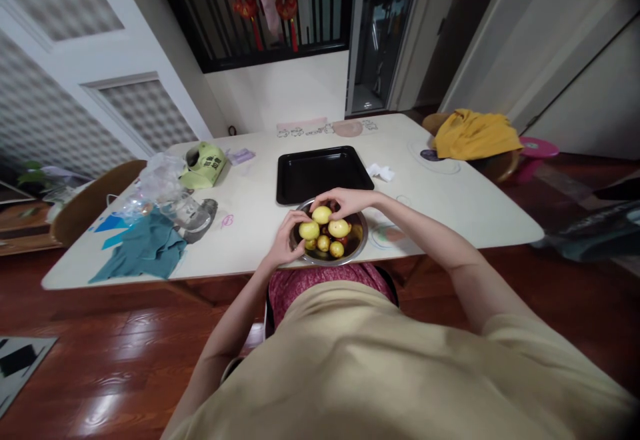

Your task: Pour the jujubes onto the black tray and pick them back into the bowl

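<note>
Yellow fruits (321, 215) sit in our metal bowl (360, 240) on the table (250, 240); our left hand (285, 241) and right hand (349, 199) half-curl around them (grip: we cannot tell), apparently mid-handling; any lift calls for closer pinching

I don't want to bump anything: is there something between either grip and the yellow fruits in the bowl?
Nothing visible is: the left grip is at the left yellow fruit, the right grip at the farthest fruit, inside the metal bowl.
</note>
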The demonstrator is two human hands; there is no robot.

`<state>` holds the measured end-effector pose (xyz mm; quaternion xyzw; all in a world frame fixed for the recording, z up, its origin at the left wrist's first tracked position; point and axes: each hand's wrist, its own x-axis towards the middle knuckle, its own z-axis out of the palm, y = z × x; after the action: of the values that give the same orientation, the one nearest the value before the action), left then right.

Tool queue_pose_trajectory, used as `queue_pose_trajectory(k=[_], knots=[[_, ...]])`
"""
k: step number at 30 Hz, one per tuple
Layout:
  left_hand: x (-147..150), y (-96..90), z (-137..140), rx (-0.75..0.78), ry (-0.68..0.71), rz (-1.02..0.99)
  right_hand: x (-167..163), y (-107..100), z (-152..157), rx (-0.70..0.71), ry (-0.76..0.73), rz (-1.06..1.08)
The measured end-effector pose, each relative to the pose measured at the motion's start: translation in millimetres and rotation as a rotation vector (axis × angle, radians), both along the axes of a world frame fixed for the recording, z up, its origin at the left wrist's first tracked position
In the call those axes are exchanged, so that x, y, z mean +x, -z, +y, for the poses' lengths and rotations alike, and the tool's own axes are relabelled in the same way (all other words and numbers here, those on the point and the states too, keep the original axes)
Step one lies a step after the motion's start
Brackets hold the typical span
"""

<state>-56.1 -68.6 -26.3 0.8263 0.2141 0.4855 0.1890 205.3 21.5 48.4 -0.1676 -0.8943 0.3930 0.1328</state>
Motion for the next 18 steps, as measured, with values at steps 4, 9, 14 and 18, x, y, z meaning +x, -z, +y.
queue_pose_trajectory(k=[4,9,14,18], knots=[[-0.4,0.5,-0.1,-0.004,0.010,-0.003,-0.1,0.0,5.2,-0.109,-0.058,-0.007],[-1.2,-0.7,-1.7,-0.003,0.027,0.005,0.5,2.2,7.5,-0.226,-0.054,-0.025],[-2.1,-0.8,-3.2,0.003,0.019,0.013,3.3,3.3,6.4,-0.265,0.003,-0.034],[-2.7,-1.8,-4.3,-0.003,0.017,0.022,7.9,3.5,5.4,-0.270,0.053,-0.005]])
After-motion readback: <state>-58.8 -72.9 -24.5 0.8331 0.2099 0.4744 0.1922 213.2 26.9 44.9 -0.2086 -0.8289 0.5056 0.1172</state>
